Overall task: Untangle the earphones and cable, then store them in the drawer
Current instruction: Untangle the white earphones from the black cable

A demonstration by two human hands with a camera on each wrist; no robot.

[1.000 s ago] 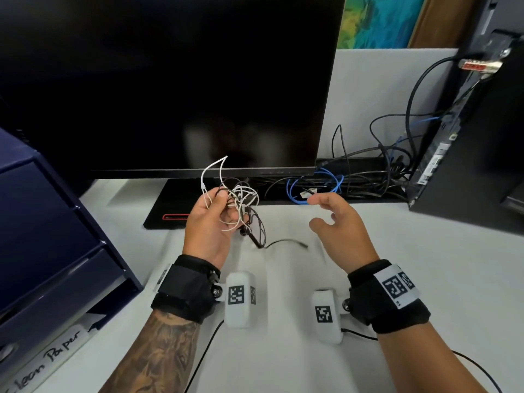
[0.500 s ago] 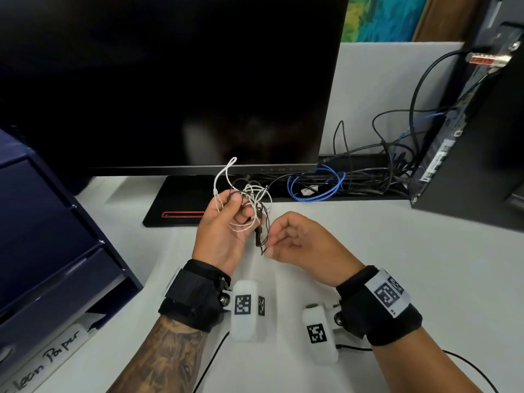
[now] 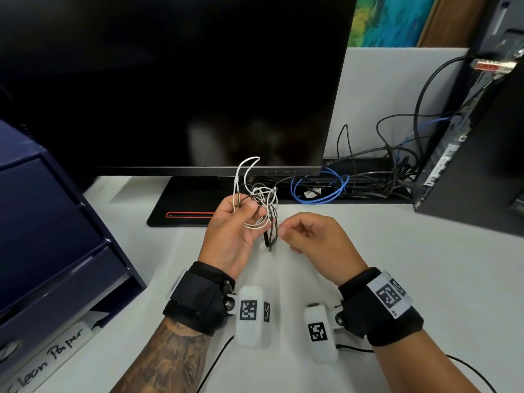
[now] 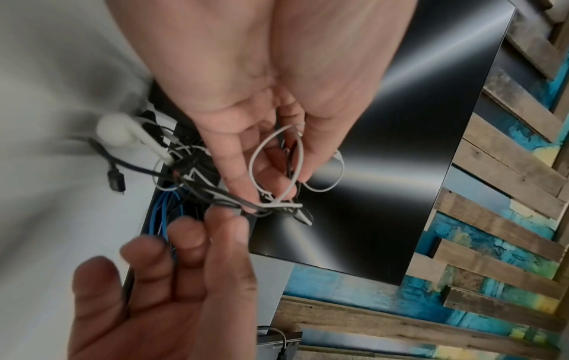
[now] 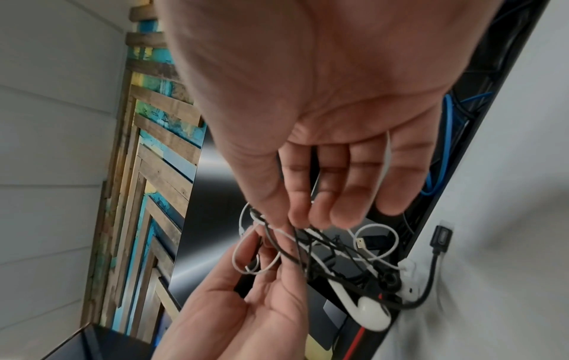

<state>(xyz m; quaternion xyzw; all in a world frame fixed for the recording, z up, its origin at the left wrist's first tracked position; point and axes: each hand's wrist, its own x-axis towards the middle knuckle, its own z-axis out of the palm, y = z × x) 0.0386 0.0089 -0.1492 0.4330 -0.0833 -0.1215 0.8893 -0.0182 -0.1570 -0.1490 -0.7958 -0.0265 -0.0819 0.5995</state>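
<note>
A tangle of white earphones [image 3: 256,194] and a thin black cable [image 3: 270,231] hangs above the desk in front of the monitor. My left hand [image 3: 249,211] grips the bundle from the left, with white loops [image 4: 277,170] lying across its fingers. My right hand [image 3: 283,231] has come in from the right with curled fingers and pinches a black strand [image 5: 295,233] at the bundle's edge. A white earbud [image 5: 366,307] and the cable's black plug [image 5: 442,240] dangle below. The dark blue drawer unit [image 3: 42,236] stands at the left with its drawers closed.
A large black monitor [image 3: 175,80] on a black base [image 3: 184,205] fills the back. Behind the hands lie a coiled blue cable [image 3: 320,188] and several black cables [image 3: 377,177]. A black computer tower [image 3: 476,154] stands at the right. Bare white desk [image 3: 425,279] lies in front.
My right hand moved left from open in the air to the tangle and now pinches a strand. The black cable end has come up off the desk.
</note>
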